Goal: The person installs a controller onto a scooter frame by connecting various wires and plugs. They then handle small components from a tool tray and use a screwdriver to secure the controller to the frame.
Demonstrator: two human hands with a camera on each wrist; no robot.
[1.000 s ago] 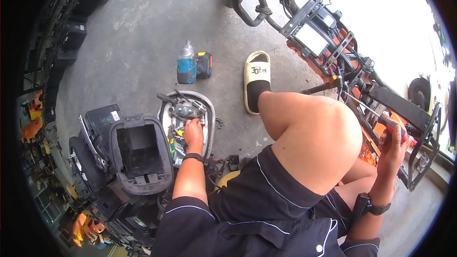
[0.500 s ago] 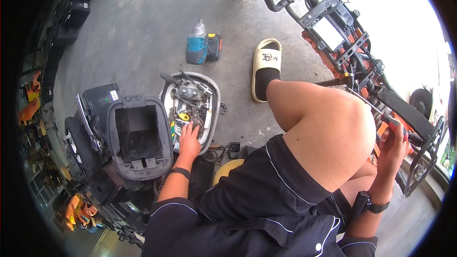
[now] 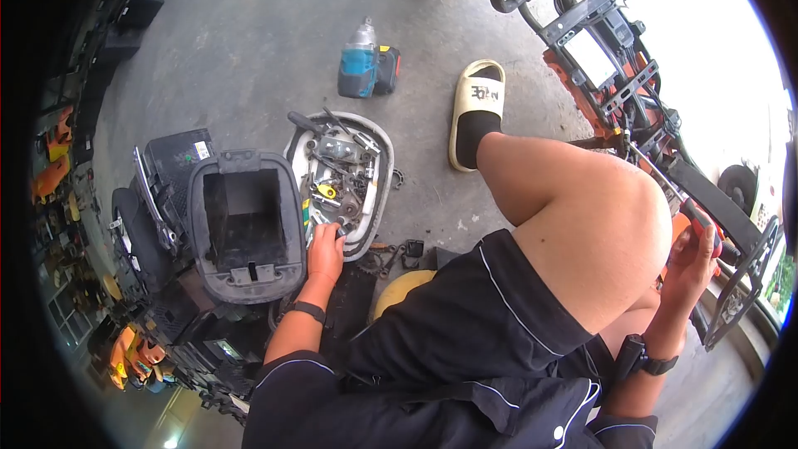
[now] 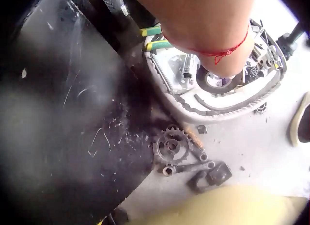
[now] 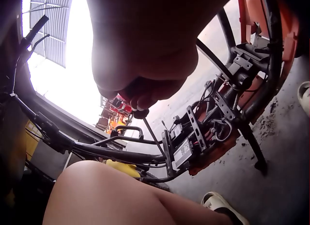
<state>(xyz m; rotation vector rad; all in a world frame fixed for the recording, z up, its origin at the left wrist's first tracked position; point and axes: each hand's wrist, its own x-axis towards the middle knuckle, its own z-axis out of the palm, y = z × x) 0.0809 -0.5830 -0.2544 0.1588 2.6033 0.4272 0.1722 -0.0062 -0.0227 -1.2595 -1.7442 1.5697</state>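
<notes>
My left hand [image 3: 326, 256] is down in the near end of a white tray [image 3: 384, 150] full of tools and metal parts. Its curled fingers hold a black ring [image 4: 201, 82], which looks like a tape roll; the forearm hides most of the fingers in the left wrist view. Beside it in the tray lie a chrome socket [image 4: 188, 67] and green-and-yellow handles [image 4: 157, 44]. On the other side, my right hand [image 3: 692, 270] grips a screwdriver [image 5: 140, 113] with a red-and-black handle. Its shaft points at the bare motorcycle frame [image 3: 636, 87].
A blue cordless impact wrench [image 3: 359, 73] lies on the concrete floor beyond the tray. Left of the tray stands an open black storage box [image 3: 218, 270]. A chainring with a crank [image 4: 172, 147] lies in front, near the raised knee [image 3: 636, 199] and sandalled foot [image 3: 478, 104].
My left hand has drawn back to the tray's near end; its spread fingers have curled round the black ring. The right hand keeps its grip on the screwdriver. The head view has shifted.
</notes>
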